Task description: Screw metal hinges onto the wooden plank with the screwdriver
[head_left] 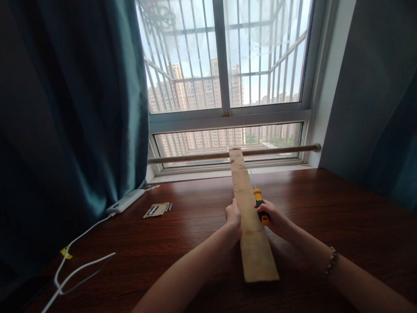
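Observation:
A long wooden board [246, 204] runs from the near side of the table toward the window, its far end overlapping the rail in view. My left hand [233, 218] is closed on the board's left edge, about midway along it; part of the fingers is hidden by the wood. On the other side, my right hand [273, 214] wraps round the yellow and black handle of a screwdriver [257, 194]. Its thin metal shaft points away from me, close beside the board's right edge. I cannot tell whether the tip touches the wood.
The dark reddish wooden table [192, 248] bears a small cardboard package [157, 210] with a few screws [169, 207] beside it. A white power strip [126, 201] and a white cable [85, 259] lie at left, near a blue curtain [97, 108]. A rail [276, 150] crosses the window.

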A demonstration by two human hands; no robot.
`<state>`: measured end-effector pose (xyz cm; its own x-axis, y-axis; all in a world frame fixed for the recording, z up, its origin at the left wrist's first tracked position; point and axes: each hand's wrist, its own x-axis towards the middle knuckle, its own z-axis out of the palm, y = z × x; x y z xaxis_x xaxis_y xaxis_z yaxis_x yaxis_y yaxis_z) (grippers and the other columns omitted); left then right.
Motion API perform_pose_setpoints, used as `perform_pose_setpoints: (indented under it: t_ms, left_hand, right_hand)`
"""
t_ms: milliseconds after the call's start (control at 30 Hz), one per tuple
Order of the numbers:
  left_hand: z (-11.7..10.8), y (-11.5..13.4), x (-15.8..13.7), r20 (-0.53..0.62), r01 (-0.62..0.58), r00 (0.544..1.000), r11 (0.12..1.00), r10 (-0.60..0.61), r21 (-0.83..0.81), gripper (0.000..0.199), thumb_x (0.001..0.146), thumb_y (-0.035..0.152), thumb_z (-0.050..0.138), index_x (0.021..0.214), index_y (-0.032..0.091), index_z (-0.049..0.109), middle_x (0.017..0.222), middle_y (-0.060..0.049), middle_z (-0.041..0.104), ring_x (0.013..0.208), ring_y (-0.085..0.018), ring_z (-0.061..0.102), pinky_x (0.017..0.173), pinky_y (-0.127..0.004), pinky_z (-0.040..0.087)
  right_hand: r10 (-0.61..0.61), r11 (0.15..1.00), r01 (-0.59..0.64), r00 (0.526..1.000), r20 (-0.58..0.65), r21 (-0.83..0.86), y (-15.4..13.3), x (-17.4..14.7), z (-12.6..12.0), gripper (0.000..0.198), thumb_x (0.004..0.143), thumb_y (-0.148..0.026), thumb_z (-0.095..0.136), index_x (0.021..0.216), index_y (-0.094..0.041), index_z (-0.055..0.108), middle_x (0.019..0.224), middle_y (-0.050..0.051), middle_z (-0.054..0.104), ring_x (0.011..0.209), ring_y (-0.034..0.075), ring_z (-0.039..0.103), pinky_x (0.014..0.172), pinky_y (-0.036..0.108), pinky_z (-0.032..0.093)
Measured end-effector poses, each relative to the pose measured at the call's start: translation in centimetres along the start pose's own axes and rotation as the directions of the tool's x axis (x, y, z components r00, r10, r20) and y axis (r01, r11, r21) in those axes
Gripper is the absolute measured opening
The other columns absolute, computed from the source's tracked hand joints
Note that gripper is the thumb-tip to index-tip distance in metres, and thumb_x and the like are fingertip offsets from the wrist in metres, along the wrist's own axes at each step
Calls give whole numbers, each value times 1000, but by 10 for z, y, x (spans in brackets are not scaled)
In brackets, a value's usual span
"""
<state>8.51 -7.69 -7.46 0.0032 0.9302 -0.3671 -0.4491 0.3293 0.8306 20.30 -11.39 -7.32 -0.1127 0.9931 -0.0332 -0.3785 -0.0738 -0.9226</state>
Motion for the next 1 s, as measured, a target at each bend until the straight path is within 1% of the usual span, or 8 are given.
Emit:
perform_pose_setpoints:
  t_ms: [100, 267, 567, 667, 767, 833, 933, 1000]
  left_hand:
    - [1, 0, 0, -70, -18, 997, 1000, 19, 19, 41, 83, 37, 41, 89, 6, 66, 79, -17, 68, 63, -26, 65, 60, -36, 53]
    - [1, -1, 4, -53, -19, 998, 1000, 18, -6, 40, 83, 37, 41, 86, 5, 66, 82, -19, 67, 65, -27, 66, 62, -37, 53]
    - [-7, 5, 1, 83, -21, 996, 1000, 22, -14, 31, 82, 35, 48, 80, 8, 64, 74, -12, 67, 67, -22, 65, 66, -33, 53]
    - [-21, 11, -1, 157, -33, 987, 999, 31, 11, 33, 85, 35, 45, 70, 11, 61, 66, -10, 65, 62, -17, 62, 65, -29, 52]
    - [-47, 17, 4, 81, -88, 993, 995, 84, 55, 32, 85, 33, 46, 62, 13, 54, 59, -6, 60, 58, -13, 58, 68, -27, 50]
    - [-69, 22, 11, 99, -156, 985, 979, 144, 127, 27, 82, 32, 51, 64, 13, 55, 63, -7, 61, 63, -13, 59, 71, -27, 49]
    - [-108, 35, 21, 231, -361, 929, 850, 290, 384, 22, 76, 34, 57, 67, 13, 59, 71, -8, 63, 70, -16, 60, 72, -30, 47]
    - [-134, 50, 28, 336, -561, 825, 589, 453, 582, 20, 74, 35, 58, 71, 15, 61, 74, -6, 64, 74, -18, 59, 74, -30, 46]
  right_hand:
    - [-1, 1000, 1, 1000, -1, -17, 0, -1, 0, 13, 60, -20, 54, 73, -17, 53, 64, -2, 53, 55, 11, 47, 49, 22, 34]
    - [1, 1000, -1, 1000, -11, -31, -2, -1, 1, 14, 60, -20, 55, 73, -17, 53, 63, -1, 53, 54, 11, 47, 48, 22, 33]
    - [17, 999, -16, 1000, 20, -29, -3, -1, -6, 16, 59, -20, 55, 74, -16, 52, 65, -2, 55, 56, 11, 48, 49, 22, 35]
    - [-16, 999, 16, 1000, -12, -43, -4, 0, -11, 20, 58, -19, 55, 77, -16, 55, 71, 0, 57, 62, 11, 51, 52, 21, 37]
    - [-71, 994, 59, 988, -136, -95, -11, -1, -18, 30, 56, -17, 57, 85, -16, 56, 81, 2, 59, 75, 14, 55, 58, 21, 41]
    - [-105, 989, 81, 976, -193, -127, -18, -1, -25, 36, 53, -15, 60, 89, -17, 56, 93, 4, 59, 80, 15, 56, 61, 21, 43]
    - [-109, 981, 73, 973, -201, -179, -27, 2, -40, 37, 53, -20, 67, 87, -18, 54, 91, 3, 58, 69, 12, 56, 56, 22, 43]
    - [-77, 966, 10, 965, -252, -258, -29, 6, -53, 32, 58, -32, 69, 81, -19, 52, 72, -1, 55, 58, 11, 52, 51, 22, 42]
